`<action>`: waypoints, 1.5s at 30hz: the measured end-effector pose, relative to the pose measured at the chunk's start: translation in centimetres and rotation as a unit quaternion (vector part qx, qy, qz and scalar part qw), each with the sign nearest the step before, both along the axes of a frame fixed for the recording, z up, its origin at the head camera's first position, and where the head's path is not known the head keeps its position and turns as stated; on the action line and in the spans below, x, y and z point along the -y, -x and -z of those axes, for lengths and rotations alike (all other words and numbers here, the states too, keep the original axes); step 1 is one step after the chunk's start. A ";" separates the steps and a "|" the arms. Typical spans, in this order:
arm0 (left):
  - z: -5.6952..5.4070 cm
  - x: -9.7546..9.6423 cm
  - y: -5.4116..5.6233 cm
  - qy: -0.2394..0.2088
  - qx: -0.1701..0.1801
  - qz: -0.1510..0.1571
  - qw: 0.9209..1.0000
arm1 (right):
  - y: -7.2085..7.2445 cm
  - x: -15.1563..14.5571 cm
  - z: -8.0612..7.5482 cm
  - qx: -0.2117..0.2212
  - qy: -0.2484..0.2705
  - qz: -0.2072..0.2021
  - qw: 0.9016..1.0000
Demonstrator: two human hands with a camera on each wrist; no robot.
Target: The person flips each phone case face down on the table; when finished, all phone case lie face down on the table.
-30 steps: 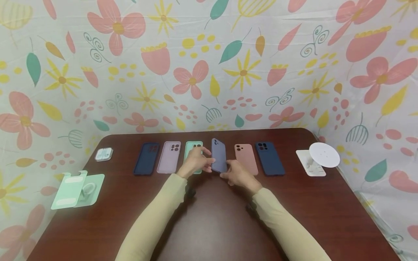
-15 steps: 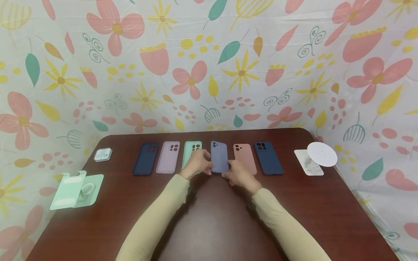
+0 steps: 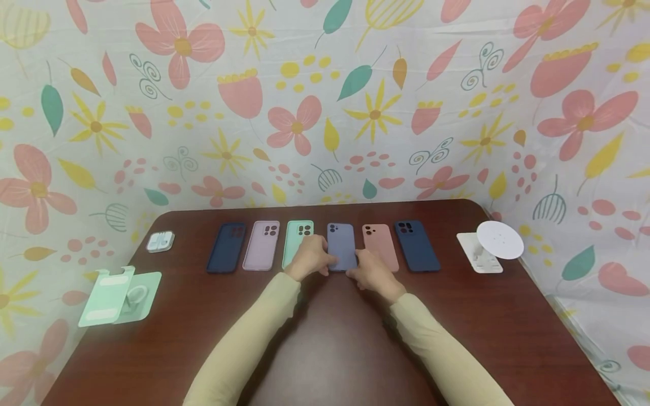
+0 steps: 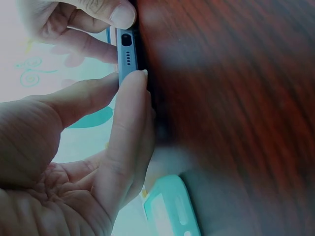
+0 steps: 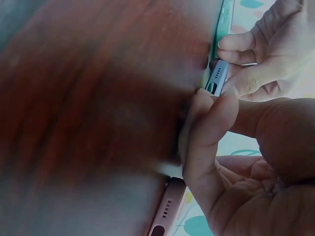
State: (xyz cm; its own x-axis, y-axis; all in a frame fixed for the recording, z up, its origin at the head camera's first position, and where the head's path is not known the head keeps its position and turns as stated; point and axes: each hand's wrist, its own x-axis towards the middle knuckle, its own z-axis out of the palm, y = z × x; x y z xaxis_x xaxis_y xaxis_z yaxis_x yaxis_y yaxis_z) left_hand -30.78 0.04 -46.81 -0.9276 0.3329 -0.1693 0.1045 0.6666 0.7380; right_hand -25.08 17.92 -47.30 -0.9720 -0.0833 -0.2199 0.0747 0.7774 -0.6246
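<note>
A blue-grey phone case (image 3: pixel 341 247) lies in the middle of a row of phone cases, camera cutouts toward the back. My left hand (image 3: pixel 310 256) pinches its lower left corner between thumb and fingers. At the lower right corner my right hand (image 3: pixel 376 275) holds it the same way. In the left wrist view the case's bottom edge (image 4: pixel 127 59) shows a port hole and speaker holes between the two hands. A mint case (image 3: pixel 293 242) is partly covered by my left hand, and a pink case (image 3: pixel 382 245) lies just beyond my right.
A lilac case (image 3: pixel 261 248) and a dark blue case (image 3: pixel 225 248) lie left; another dark blue case (image 3: pixel 418 248) lies right. A mint folding stand (image 3: pixel 119 296) and boxed earphones (image 3: pixel 161 241) sit far left, a white round-topped stand (image 3: pixel 500 239) far right. Floral cloth (image 3: pixel 325 135) hangs behind.
The blue-grey case, tilted up a second ago, has come down flat in the row between the pink and mint cases. Both hands have stayed at its lower corners.
</note>
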 end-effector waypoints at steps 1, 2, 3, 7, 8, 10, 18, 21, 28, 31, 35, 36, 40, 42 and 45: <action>0.7 0.0 0.5 0.008 -0.008 0.003 1.000 | 0.0 0.0 0.0 0.000 0.001 0.001 1.000; 1.3 -0.1 1.0 0.014 -0.010 0.006 1.000 | 0.1 0.1 0.0 0.002 0.001 0.003 1.000; 2.0 -0.1 1.6 0.020 -0.011 0.010 1.000 | 0.1 0.1 0.1 0.002 -0.001 0.004 1.000; 5.3 -0.2 4.3 0.051 -0.011 0.022 0.998 | 0.2 0.3 0.1 0.001 -0.007 0.009 1.000; 5.6 -0.1 4.7 0.053 -0.005 0.025 0.998 | 0.2 0.3 0.1 0.001 -0.007 0.010 1.000; 6.3 -0.2 5.3 0.058 -0.003 0.028 0.998 | 0.2 0.4 0.1 0.002 -0.006 0.011 1.000; 6.2 -0.9 4.9 0.071 -0.016 0.032 0.997 | -0.1 0.2 -0.1 -0.004 -0.007 0.014 1.000; 6.0 -0.8 4.8 0.063 -0.014 0.035 0.997 | 0.1 -0.1 0.2 -0.003 -0.015 0.015 1.000; 0.4 0.7 1.6 0.035 -0.022 0.002 0.999 | 2.2 -1.1 3.5 -0.048 -0.035 0.000 0.998; -2.2 1.7 0.2 0.034 -0.009 -0.010 0.999 | 1.1 -0.1 1.6 -0.053 -0.005 0.003 0.999; -3.4 3.2 -0.4 0.063 -0.009 -0.002 0.998 | -0.3 1.3 -0.3 -0.022 0.070 -0.002 0.997; -3.5 3.6 -0.4 0.065 -0.006 -0.001 0.998 | -0.4 1.6 -0.4 -0.017 0.084 -0.003 0.996; -3.7 5.8 -0.3 0.078 -0.007 -0.009 0.997 | -0.5 2.9 -0.3 -0.020 0.108 -0.011 0.994; -3.7 7.0 -0.2 0.081 -0.009 -0.014 0.997 | -0.6 3.9 -0.6 -0.017 0.109 -0.008 0.994; -3.7 8.7 0.1 0.085 0.000 -0.017 0.996 | -0.4 4.8 -0.3 -0.019 0.108 -0.013 0.994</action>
